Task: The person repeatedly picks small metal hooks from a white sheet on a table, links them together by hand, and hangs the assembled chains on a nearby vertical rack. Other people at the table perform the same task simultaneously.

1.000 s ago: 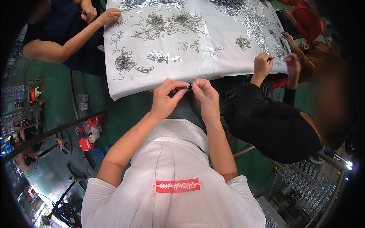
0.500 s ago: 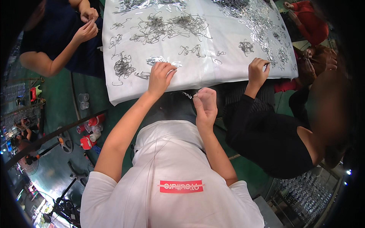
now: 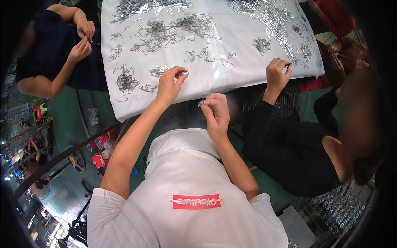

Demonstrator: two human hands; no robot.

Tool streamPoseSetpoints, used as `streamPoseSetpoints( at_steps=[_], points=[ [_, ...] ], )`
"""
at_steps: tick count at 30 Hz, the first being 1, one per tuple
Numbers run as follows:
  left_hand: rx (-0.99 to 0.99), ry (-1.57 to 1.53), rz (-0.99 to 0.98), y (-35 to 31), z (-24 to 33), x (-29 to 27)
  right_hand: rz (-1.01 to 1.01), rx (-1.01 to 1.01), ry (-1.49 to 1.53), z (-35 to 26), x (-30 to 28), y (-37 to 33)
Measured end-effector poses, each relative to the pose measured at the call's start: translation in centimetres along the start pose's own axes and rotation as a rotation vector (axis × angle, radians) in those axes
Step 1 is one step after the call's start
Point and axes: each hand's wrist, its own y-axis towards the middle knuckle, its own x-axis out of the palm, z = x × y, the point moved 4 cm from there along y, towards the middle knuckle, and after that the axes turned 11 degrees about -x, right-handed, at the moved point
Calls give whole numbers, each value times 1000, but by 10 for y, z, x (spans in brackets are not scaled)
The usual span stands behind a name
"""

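Note:
My left hand is closed at the table's near edge, pinching a small shiny metal piece between thumb and fingers. Right behind it lies a small heap of bright, narrow metal pieces. My right hand is held just off the table edge, its fingertips closed on a small bent metal piece whose exact shape is too small to make out. A few bent wire hooks lie left of my left hand, beside a denser tangle of wire hooks.
The white-covered table bears more wire hooks farther back and shiny oblong metal links to the right. A co-worker's hand works close on my right; another co-worker's hands are at the left. Red containers stand on the floor.
My left hand has lifted slightly from beside the bright heap, and a shiny piece now shows at its fingertips. The piece in my right hand is drawn closer to its fingers. The view has shifted a little.

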Motion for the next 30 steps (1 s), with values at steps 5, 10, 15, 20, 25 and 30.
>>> streamPoseSetpoints(
  at_steps=[5,10,15,20,25,30],
  points=[
    [-291,-535,-212,-42,36,-6,-6,-30,-70,0,4,-3],
    [-341,-711,-246,-70,56,-15,-14,-63,-143,-5,7,-4],
    [-293,-679,-189,-84,58,-21,-25,-53,-127,-10,11,-9],
    [-251,-638,-142,-92,53,-23,-54,-66,-161,-7,15,-13],
    [-150,-541,-58,-98,50,-27,-120,-77,-208,2,5,-8],
    [-126,-485,-93,-101,47,-25,-82,26,-392,58,-14,55]
  ],
)
